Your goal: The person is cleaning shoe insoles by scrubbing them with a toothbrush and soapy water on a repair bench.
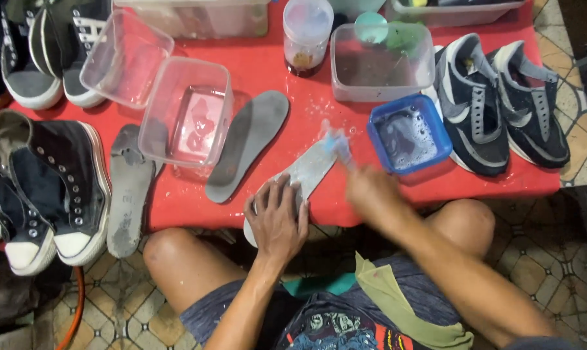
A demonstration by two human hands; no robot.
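My left hand (277, 219) presses flat on the near end of a grey insole (304, 174) that lies over the front edge of the red table (306, 71). My right hand (371, 189) is blurred by motion and grips a small blue brush (337, 144), whose head sits on the far end of that insole. Foam and wet patches show on the insole. A blue square tub (408, 135) of soapy water stands just to the right of the brush.
Two more grey insoles (249, 142) (128, 191) lie left of the hands, near a clear tub (188, 120). Black high-top sneakers (53, 185) stand at the left, dark low sneakers (501, 104) at the right. More clear tubs (379, 63) and a jar (306, 35) sit at the back.
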